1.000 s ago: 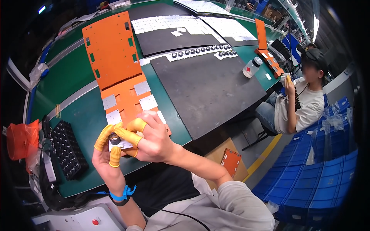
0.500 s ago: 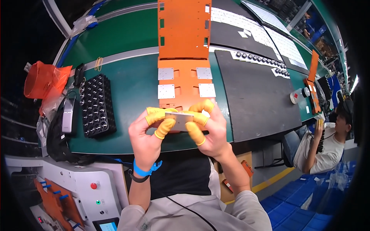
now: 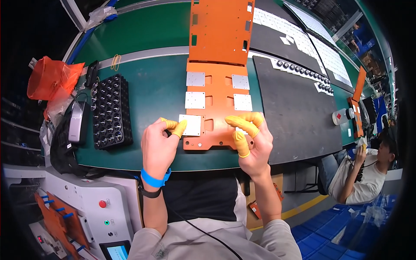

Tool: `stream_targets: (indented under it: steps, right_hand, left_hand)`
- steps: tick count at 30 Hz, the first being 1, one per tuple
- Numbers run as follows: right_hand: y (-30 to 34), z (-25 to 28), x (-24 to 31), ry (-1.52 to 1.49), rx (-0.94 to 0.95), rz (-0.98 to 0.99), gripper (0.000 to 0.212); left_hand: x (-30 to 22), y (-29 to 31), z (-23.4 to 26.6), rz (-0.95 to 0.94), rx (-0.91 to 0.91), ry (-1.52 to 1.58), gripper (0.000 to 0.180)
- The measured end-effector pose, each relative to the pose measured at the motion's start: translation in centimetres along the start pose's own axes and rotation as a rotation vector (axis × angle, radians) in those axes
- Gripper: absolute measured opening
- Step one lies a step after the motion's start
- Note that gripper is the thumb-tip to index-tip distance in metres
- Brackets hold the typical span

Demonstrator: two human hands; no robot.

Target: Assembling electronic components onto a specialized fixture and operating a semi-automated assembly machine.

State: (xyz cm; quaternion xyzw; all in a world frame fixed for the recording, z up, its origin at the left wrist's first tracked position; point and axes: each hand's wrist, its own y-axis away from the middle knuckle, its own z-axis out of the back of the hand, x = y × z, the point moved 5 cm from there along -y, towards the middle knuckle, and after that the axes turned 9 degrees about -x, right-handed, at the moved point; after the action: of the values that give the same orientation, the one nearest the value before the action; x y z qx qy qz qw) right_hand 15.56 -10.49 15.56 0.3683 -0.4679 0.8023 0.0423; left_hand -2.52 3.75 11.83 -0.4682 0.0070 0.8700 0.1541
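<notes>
Left hand, plate apparently in grip

Plates lie on the fixture — tray to its left, mat to its right, bottle at the mat's right edge — over the table.

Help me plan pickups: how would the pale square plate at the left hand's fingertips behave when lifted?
The pale square plate is probably stiff: its face looks flat and edges straight. It is likely light, looking small beside the left hand. It should hardly roll, given its square outline.
</notes>
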Motion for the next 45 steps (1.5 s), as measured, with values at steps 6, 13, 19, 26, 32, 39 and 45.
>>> stream_targets:
  steps: [6,13,19,26,32,39,45]
  right_hand:
    - [-0.6,0.2,-0.1,0.017,-0.003,0.017,0.023]
    - [-2.1,0.2,-0.2,0.029,0.022,0.066,0.021]
    - [-5.4,-0.1,-1.0,0.128,0.063,0.174,0.020]
    - [-16.1,-1.2,-11.6,0.146,-0.319,-0.183,0.056]
    - [-21.7,-3.2,-19.4,-0.145,0.062,-0.643,0.072]
    - [-14.3,0.0,-8.2,-0.217,-0.070,-0.301,0.033]
    - [-2.0,2.2,-3.6,0.384,0.312,0.246,0.045]
  left_hand:
    - [-0.2,-0.6,-0.2,0.027,0.014,-0.025,0.029]
    - [-0.3,-0.7,-0.4,0.022,0.009,-0.055,0.029]
    - [0.3,-0.5,-1.6,0.008,0.053,0.008,0.027]
    - [0.8,-0.7,-1.8,0.050,0.109,0.081,0.026]
    - [1.1,-1.5,-2.4,0.047,0.226,0.171,0.030]
    - [1.3,-1.2,-1.8,0.065,0.229,0.064,0.041]
    - [3.3,-1.9,-2.2,0.219,0.427,0.276,0.033]
